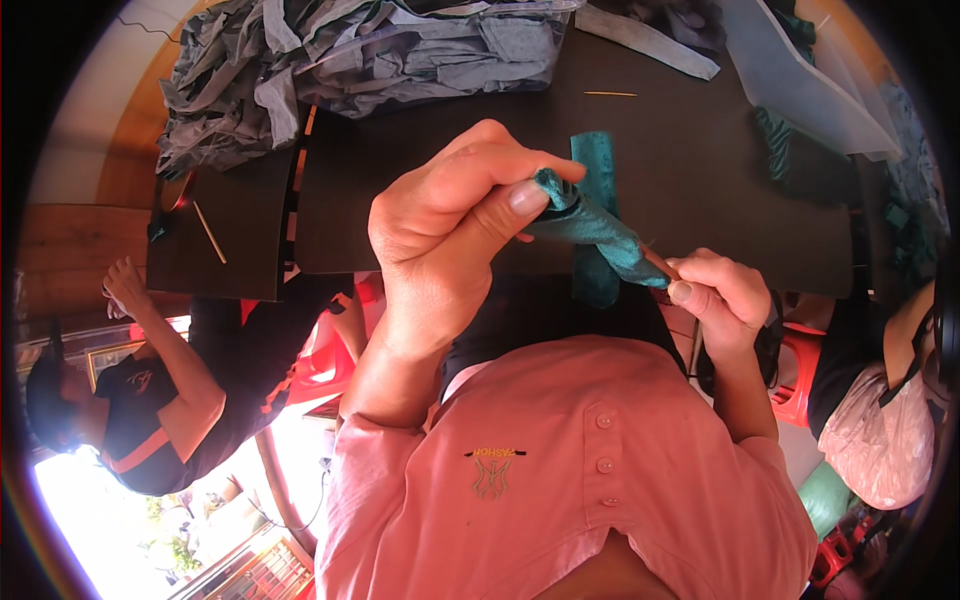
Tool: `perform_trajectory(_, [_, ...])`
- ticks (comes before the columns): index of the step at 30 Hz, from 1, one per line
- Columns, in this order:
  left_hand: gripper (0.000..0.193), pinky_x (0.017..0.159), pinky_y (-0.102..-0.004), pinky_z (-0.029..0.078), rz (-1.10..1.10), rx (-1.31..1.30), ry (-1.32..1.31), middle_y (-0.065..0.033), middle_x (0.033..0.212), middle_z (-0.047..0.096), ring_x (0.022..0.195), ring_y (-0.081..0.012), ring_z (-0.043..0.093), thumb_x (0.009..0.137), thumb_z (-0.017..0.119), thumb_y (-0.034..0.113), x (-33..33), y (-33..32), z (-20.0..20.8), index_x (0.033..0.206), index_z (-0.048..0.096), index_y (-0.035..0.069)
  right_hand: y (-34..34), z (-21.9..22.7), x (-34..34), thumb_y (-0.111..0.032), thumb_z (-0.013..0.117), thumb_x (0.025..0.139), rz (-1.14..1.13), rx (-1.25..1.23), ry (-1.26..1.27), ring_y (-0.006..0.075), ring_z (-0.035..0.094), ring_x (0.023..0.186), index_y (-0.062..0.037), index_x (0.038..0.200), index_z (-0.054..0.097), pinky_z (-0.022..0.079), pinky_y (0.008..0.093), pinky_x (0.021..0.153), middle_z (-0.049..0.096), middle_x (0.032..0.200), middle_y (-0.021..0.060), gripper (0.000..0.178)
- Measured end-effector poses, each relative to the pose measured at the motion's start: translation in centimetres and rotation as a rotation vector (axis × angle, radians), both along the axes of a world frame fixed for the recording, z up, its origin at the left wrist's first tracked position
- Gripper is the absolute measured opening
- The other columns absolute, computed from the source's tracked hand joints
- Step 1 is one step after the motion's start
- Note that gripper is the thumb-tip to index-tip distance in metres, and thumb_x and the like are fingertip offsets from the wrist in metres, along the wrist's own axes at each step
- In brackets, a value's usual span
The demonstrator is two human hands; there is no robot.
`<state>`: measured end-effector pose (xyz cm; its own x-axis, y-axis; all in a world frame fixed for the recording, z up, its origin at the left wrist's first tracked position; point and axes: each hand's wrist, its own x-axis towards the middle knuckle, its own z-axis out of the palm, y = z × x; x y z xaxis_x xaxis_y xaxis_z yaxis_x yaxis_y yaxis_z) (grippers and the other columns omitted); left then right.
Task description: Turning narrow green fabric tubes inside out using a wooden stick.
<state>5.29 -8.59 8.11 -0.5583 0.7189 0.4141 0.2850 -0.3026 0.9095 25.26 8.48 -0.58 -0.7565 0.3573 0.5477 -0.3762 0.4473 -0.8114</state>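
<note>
My left hand is raised over the dark table, with thumb and fingers pinched on one end of a narrow teal fabric strip. The strip slants down to my right hand, which grips its other end together with a thin wooden stick that runs into the fabric. Behind the held strip, another teal strip lies flat on the table. My pink buttoned shirt fills the lower middle.
A heap of grey-blue fabric pieces lies at the table's far left. Loose sticks rest on the tabletop. Dark teal cloth sits at right. One person sits at left, another at right, near red stools.
</note>
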Motion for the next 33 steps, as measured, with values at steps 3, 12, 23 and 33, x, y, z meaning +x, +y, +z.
perform_trajectory(3, [0.014,0.060,-0.0229,0.042,-0.004,0.029,-0.016,-0.0082,0.080,0.060,0.072,-0.0125,0.051,0.086,0.065,0.000,0.6,0.4,-1.0,0.095,0.072,-0.008,-0.5,-0.5,-0.2,0.006,0.072,0.082,0.068,-0.200,-0.025,0.0129,0.055,0.058,0.0070,0.092,0.065,0.050,0.0267,0.059,0.063,0.069,0.0098,0.012])
perform_trajectory(12, [0.014,0.059,-0.0210,0.046,0.018,0.013,-0.038,-0.0087,0.085,0.062,0.072,-0.0121,0.056,0.089,0.061,-0.002,0.8,-0.1,-1.6,0.095,0.072,-0.007,-0.7,-0.9,-0.1,0.006,0.072,0.082,0.116,-0.345,-0.057,0.0127,0.056,0.058,0.0072,0.091,0.066,0.045,0.0256,0.053,0.066,0.071,0.0112,0.011])
perform_trajectory(23, [0.013,0.064,-0.0219,0.045,0.069,0.087,-0.095,-0.0078,0.090,0.063,0.076,-0.0113,0.055,0.094,0.060,0.000,0.4,-0.2,-3.0,0.100,0.069,-0.008,-2.5,0.1,-0.5,0.004,0.071,0.084,0.031,-0.350,-0.111,0.0102,0.055,0.059,0.0051,0.091,0.065,0.047,0.0239,0.055,0.066,0.073,0.0076,0.010])
perform_trajectory(33, [0.019,0.061,-0.0293,0.044,0.284,0.128,0.714,-0.0106,0.085,0.058,0.071,-0.0212,0.054,0.076,0.063,-0.007,0.9,-0.3,0.0,0.094,0.067,-0.002,-1.9,1.3,1.1,0.000,0.067,0.088,-0.025,-0.435,-0.429,0.0050,0.050,0.056,0.0019,0.092,0.065,0.037,0.0208,0.049,0.060,0.068,0.0019,0.004])
